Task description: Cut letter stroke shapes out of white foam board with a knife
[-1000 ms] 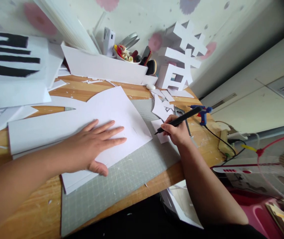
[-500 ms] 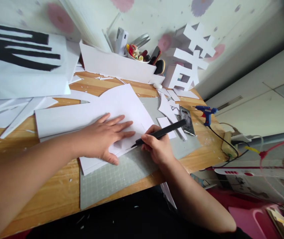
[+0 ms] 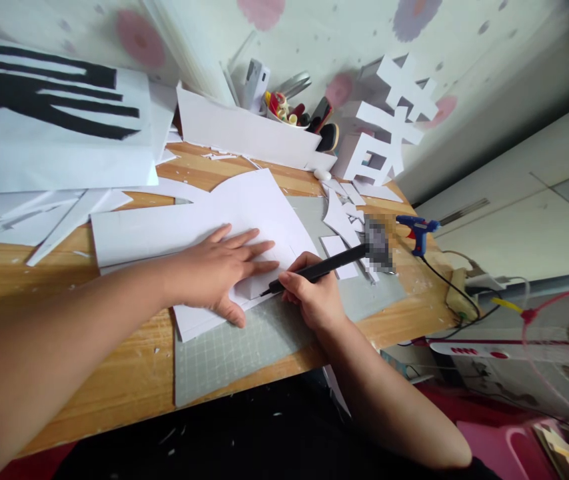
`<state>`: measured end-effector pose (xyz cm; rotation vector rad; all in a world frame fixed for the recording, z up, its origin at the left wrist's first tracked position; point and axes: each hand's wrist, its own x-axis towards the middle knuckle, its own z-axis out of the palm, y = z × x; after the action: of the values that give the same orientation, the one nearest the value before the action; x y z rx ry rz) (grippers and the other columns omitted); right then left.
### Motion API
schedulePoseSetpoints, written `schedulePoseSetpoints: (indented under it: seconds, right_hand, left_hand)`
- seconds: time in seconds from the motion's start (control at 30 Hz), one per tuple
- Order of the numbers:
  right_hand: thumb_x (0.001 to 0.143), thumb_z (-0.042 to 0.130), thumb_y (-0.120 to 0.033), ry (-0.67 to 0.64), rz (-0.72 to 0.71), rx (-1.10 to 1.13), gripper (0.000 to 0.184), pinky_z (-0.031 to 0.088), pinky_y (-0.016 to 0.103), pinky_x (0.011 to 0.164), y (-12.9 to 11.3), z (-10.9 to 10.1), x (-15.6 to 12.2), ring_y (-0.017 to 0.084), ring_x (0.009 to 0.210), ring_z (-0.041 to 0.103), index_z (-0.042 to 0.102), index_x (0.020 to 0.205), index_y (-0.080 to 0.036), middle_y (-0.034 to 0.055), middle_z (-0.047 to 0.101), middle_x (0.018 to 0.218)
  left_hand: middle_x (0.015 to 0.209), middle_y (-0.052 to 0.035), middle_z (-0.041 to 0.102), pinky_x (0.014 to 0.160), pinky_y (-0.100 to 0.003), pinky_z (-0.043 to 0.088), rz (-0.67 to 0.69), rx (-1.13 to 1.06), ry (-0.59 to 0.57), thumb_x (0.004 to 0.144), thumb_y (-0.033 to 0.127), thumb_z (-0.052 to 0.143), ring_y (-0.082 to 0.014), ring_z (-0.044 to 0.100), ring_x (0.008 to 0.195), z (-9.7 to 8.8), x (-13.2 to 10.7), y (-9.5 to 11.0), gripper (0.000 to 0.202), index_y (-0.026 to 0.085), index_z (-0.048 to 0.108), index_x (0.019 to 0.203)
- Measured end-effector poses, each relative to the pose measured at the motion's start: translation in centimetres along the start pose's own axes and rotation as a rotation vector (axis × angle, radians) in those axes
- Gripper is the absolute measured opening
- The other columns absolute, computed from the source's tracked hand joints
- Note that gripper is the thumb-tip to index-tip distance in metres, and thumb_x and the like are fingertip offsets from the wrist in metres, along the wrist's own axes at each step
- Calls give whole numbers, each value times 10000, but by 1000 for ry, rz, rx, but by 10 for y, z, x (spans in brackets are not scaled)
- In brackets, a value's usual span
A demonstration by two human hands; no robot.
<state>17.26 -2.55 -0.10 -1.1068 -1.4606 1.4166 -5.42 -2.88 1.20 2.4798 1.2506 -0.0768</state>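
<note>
My left hand [image 3: 222, 270] lies flat with fingers spread on a white sheet of board [image 3: 259, 200], pressing it against the grey cutting mat [image 3: 224, 363]. In my right hand [image 3: 317, 297] is a slim black craft knife [image 3: 327, 265], held like a pen. Its thin tip touches the white board near the front edge, just right of my left thumb. Faint lines run on the board by the tip. The board's left part is partly under my left forearm.
White offcuts [image 3: 337, 217] and a blue glue gun [image 3: 418, 232] with a cord lie to the right. White three-dimensional characters [image 3: 374, 150] stand at the back. A sheet with black shapes [image 3: 64, 153] is at left, and a cup of tools [image 3: 287, 117] stands behind a white strip.
The view has shifted slightly. My right hand and the knife tip have slid a little left along the board toward my left hand, which stays in place.
</note>
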Motion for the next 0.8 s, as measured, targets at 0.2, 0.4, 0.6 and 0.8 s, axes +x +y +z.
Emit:
schedulePoseSetpoints:
  seconds: [0.2,0.4,0.6,0.8]
  right_hand:
    - [683,892,-468,-17,-31,-43,357,376,252,452,-3,-3,1,125,476,525,622,647,-235,-43,607,509]
    - [691,882,-447,-43,1,-66,330,383,251,454,-8,-9,2,122,466,523,634,650,-233,-38,623,515]
    - [676,879,-450,-56,11,-81,323,401,252,463,-11,-17,7,125,472,542,641,657,-233,-41,617,507]
    - [685,890,-451,-85,9,-81,327,405,247,463,-9,-28,13,123,472,550,649,669,-230,-50,607,506]
  left_hand:
    - [1818,-67,210,1313,-652,-5,1,20,-8,714,776,844,-432,65,1684,3,0,-3,1136,394,384,1680]
    - [1802,-79,264,1314,-649,-17,19,-5,34,690,814,841,-427,88,1683,10,0,-9,1144,393,418,1666]
    - [1799,-87,273,1310,-656,-2,53,-4,68,701,867,791,-444,105,1678,14,-1,-13,1145,394,408,1671]
    - [1806,-81,243,1307,-675,-6,58,-19,62,700,879,789,-451,104,1676,13,-2,-13,1160,403,387,1678]
